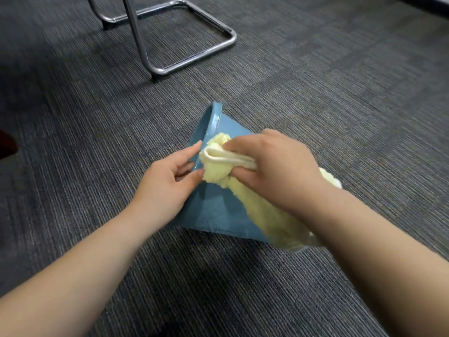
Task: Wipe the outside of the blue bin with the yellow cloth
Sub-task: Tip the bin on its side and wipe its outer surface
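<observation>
At frame centre, the blue bin point(213, 210) is laid on its side on the grey carpet point(340, 93). Its rim is pinched by the left hand point(167, 181). The yellow cloth point(257, 203) is bunched in the closed right hand point(274, 166) against the bin's wall. A chrome chair frame point(194, 45) is seen upper left.
</observation>
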